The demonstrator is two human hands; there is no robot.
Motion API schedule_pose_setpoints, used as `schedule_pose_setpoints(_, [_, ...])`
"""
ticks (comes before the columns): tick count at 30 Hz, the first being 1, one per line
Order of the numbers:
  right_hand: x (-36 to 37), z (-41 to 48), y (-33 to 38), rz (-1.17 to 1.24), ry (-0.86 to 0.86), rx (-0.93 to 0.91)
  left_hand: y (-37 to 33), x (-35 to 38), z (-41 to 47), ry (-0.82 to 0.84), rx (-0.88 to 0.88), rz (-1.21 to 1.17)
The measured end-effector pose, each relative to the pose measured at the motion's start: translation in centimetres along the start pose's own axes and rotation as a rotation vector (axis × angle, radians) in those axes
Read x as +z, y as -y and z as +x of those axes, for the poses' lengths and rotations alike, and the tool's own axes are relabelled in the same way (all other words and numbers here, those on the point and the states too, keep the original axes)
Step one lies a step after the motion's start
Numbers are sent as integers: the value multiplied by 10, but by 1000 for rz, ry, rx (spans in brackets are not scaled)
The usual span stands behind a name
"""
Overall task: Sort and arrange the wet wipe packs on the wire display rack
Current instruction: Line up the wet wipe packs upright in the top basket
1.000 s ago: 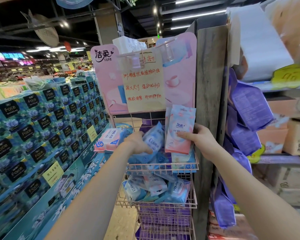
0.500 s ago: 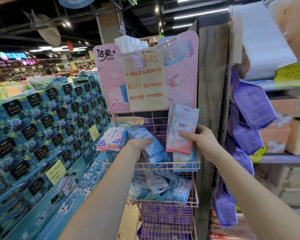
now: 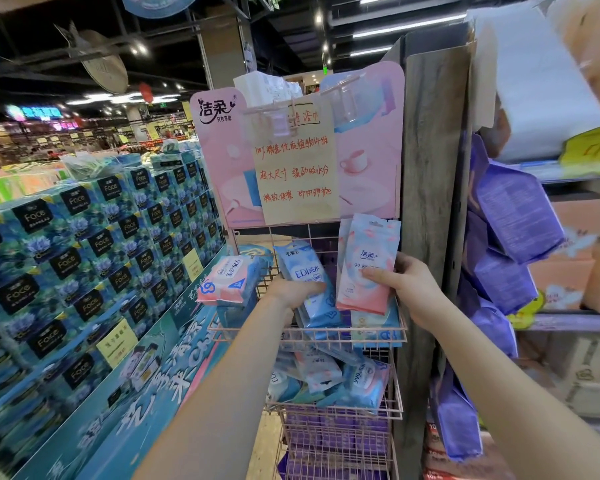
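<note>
A pink wire display rack stands before me with stacked baskets. In its top basket my left hand grips several blue wet wipe packs, held upright. Beside them on the right my right hand holds slim pink-and-blue wet wipe packs upright against the basket's right side. A thicker pink-and-white wipe pack leans over the basket's left edge. The second basket holds a loose jumble of blue and pink packs. Purple packs fill the lowest basket.
A pink header board with a handwritten paper sign tops the rack. A grey wooden post stands right of the rack, with purple bags hanging beyond it. A tall stack of blue tissue boxes fills the left.
My left hand has drawn the blue packs together and stood them upright in the top basket. My right hand has kept the pink packs in place.
</note>
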State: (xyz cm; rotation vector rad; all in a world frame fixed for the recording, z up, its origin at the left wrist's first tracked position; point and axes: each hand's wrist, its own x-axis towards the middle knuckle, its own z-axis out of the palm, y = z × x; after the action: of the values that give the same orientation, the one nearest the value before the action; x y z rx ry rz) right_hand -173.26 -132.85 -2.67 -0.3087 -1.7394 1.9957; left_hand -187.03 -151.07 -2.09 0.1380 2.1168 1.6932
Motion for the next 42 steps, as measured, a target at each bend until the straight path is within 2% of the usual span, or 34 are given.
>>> schedule_pose_setpoints(3, [1,0,1,3,-8,-4,-2,0,-1,25,116,5])
schedule_pose_setpoints(8, [9,-4,10,-62,-21,-61,-12,-5,-3,-61,485,303])
schedule_pose_setpoints(14, [24,0,8,-214,-30,-48,1,-19,3,81,412,243])
schedule_pose_setpoints(18, [34,2,5,-300,-37,-36,25,-16,30,64,390,208])
schedule_pose_setpoints(20, [40,3,6,-331,-44,-36,20,-22,13,80,348,177])
schedule_pose_setpoints(26, [60,7,1,-331,-109,-12,16,-26,22,11,509,191])
schedule_pose_setpoints(30, [65,10,-2,-314,-123,19,22,-25,58,2,417,107])
schedule_pose_setpoints(35, [76,7,-10,-610,-87,-31,41,-25,77,40,428,70])
schedule_pose_setpoints(39, [79,11,-8,-681,-106,-4,24,-27,39,56,407,46])
schedule_pose_setpoints(42, [78,11,-3,-628,-93,5,28,-28,34,73,383,26])
